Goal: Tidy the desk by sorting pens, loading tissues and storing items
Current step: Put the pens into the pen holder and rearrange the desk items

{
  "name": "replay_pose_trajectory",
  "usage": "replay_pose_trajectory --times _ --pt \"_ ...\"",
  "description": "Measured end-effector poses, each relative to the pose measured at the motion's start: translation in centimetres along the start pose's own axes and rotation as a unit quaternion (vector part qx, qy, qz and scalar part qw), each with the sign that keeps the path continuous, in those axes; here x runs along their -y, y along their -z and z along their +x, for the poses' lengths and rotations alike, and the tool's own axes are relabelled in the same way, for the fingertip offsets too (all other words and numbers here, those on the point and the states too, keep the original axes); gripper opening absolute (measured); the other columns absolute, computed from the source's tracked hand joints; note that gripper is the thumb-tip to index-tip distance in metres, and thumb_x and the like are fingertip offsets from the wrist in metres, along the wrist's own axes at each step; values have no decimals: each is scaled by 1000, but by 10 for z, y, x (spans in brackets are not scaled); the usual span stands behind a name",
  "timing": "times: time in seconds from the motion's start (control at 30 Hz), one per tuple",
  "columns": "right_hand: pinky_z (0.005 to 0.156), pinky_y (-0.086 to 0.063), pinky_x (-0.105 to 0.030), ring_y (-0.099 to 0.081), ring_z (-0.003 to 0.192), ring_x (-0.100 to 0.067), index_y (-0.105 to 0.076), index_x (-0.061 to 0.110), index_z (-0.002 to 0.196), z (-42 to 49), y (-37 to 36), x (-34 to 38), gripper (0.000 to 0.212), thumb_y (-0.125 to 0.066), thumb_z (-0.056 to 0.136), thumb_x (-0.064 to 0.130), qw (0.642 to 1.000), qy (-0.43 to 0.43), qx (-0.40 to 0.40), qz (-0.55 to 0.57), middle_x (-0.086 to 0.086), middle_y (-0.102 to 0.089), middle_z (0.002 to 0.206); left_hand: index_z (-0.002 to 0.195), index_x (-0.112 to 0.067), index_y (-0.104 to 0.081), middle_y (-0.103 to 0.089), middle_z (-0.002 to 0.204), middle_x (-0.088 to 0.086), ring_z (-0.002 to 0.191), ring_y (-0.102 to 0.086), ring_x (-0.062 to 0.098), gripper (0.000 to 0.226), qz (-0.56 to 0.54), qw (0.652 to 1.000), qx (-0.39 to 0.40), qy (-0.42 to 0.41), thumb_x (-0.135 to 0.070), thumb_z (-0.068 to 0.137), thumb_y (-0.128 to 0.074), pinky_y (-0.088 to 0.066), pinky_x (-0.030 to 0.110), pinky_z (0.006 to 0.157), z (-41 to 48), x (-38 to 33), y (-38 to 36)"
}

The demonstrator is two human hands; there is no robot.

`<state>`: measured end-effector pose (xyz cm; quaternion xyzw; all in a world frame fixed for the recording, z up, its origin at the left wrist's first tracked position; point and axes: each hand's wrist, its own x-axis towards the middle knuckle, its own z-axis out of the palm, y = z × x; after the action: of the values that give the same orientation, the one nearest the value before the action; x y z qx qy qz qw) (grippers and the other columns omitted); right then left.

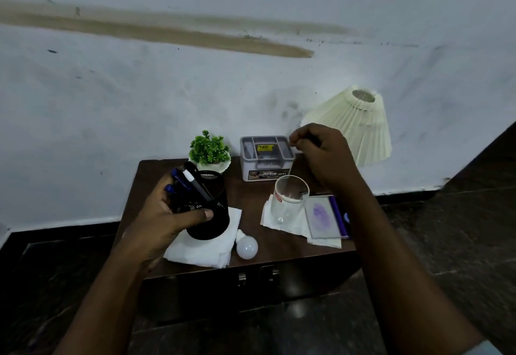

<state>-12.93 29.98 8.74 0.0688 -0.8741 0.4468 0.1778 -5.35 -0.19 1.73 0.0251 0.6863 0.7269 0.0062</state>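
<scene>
— Fingers of your left hand wrap the black mesh pen holder, pens inside it, lifted just above the tissues. Light and stiff; keep gripping mid-wall.

— And your right hand?

— Clenched beyond the holder, beside the grey box; I cannot tell what it pinches.

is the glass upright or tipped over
Upright. The glass stands on tissues with its open rim facing up, and it looks empty.
</scene>
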Motion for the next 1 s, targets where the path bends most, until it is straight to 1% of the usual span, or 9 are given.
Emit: replay_pose_trajectory --times 0.13,0.2,0.27,0.4,0.53,0.63,0.73,0.87,1.0 --pt "86 -52 -40 -67 85 -15 -76 16 91 2 15 -36 24 -55 91 5 992 -115 49 32 5 -74 87 120 -37 -69 -76 117 1 113 -71 18 74 6 1000 8 -1 -18 52 -94 -55 37 95 4 0 -18" --pt "85 -49 -38 -63 84 -15 -75 18 94 -2 14 -52 25 -53 95 4 981 -154 118 21 4 -70 87 125 -32 -67 -75 118 3 114 -70 19 76 11 1000 15 -6 -16 56 -92 -54 38 95 6 3 -25" --pt "94 -53 -43 -67 99 -25 -75 11 104 -5 10 -67 25 -51 99 5 970 -180 166 9 -3 -71 102 134 -26 -63 -74 122 4 118 -69 20 80 18 1000 25 -5 -9 61 -89 -54 39 98 8 6 -31" --pt "92 -52 -42 -66 104 -31 -71 0 106 -12 -5 -96 21 -51 98 2 960 -162 205 -99 -16 -71 110 137 -26 -61 -75 122 2 118 -70 19 83 24 999 36 -3 -5 61 -88 -55 37 96 11 11 -39" --pt "89 -50 -43 -62 107 -37 -64 8 105 -24 -29 -121 16 -52 96 13 925 -82 206 -307 -17 -68 112 132 -26 -62 -76 118 0 114 -71 17 79 30 999 43 -2 -5 61 -89 -58 31 89 14 17 -47" --pt "102 -42 -50 -53 124 -39 -61 19 127 -27 -43 -127 33 -54 95 22 901 -111 196 -371 -14 -60 130 129 -29 -63 -76 115 -2 111 -72 14 77 29 999 38 -3 -5 61 -89 -59 25 86 14 18 -49" --pt "95 -45 -44 -54 119 -39 -63 16 120 -30 -51 -132 27 -55 95 21 887 -68 171 -423 -12 -60 126 128 -30 -64 -77 114 -3 109 -73 13 76 24 999 37 -5 -2 62 -88 -58 21 84 14 17 -48" --pt "86 -46 -40 -62 103 -32 -65 11 104 -26 -48 -124 15 -53 97 16 906 -26 151 -394 -11 -67 109 131 -32 -63 -76 115 -3 110 -72 14 83 34 999 36 -2 7 64 -91 -58 21 83 14 19 -42" --pt "73 -52 -44 -65 85 -26 -63 8 96 -18 -33 -93 9 -55 94 11 978 2 59 -198 -9 -70 93 135 -33 -62 -75 120 0 115 -70 16 86 38 999 27 1 -6 59 -92 -58 31 93 13 15 -37"
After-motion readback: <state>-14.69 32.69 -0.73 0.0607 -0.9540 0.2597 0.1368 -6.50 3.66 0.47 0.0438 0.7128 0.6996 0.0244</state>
